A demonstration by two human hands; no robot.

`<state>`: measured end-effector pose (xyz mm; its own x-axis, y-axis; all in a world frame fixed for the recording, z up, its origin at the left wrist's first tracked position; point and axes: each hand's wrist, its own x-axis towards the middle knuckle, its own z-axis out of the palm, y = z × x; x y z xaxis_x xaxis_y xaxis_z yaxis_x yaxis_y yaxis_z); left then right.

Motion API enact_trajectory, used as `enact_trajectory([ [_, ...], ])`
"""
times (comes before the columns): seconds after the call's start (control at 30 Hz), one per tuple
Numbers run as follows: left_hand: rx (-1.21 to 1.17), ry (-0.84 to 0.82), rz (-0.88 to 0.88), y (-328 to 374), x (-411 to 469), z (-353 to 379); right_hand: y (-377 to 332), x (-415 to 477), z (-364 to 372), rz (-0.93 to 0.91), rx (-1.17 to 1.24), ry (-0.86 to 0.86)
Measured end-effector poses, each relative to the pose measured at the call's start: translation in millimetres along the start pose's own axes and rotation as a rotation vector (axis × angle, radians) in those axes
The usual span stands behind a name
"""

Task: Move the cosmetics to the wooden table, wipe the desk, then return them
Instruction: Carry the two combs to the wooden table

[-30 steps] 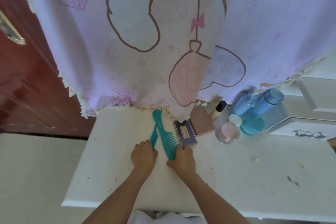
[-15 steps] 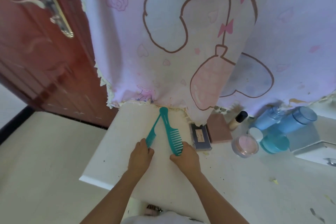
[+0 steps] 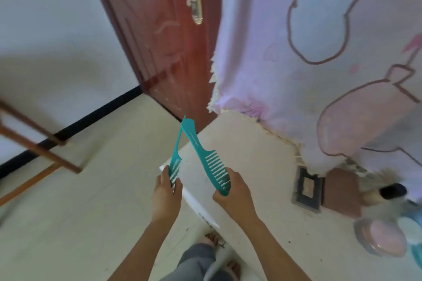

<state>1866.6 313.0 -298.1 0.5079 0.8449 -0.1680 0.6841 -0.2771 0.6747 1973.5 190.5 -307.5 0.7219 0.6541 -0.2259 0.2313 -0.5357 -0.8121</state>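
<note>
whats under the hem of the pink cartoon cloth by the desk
A grey rectangular makeup palette and a brown square case poke out from beneath the cloth; anything further back is covered.

wide-tooth comb [image 3: 204, 155]: white print along handle, too small + blurred, can't read
dark palette [image 3: 307, 187]: pale label at ctr, blurred, can't read
legible txt/nos.: none in view

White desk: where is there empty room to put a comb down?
Bare patch: the white desk's near corner, between the pink cloth's fringe, the right hand and the dark palette. Another: the front strip before the palette and pink jar. Crowded: far right, where palette, brown case, black-capped bottle and jar cluster.
</note>
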Motion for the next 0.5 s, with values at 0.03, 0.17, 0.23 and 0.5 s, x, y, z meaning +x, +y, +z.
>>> enact_trajectory([
  [0.03,-0.016,0.037,-0.031,-10,-6,-8,-2,1,8,-0.026,-0.018,-0.033],
  [0.17,-0.043,0.164,-0.197,-55,-24,-42,-17,-5,45,-0.116,-0.095,-0.165],
  [0.23,-0.069,0.229,-0.255,-76,-32,-59,-30,-10,64,-0.173,-0.122,-0.219],
  [0.5,-0.317,0.475,-0.39,-148,-49,-146,-105,-31,130,-0.358,-0.208,-0.275],
])
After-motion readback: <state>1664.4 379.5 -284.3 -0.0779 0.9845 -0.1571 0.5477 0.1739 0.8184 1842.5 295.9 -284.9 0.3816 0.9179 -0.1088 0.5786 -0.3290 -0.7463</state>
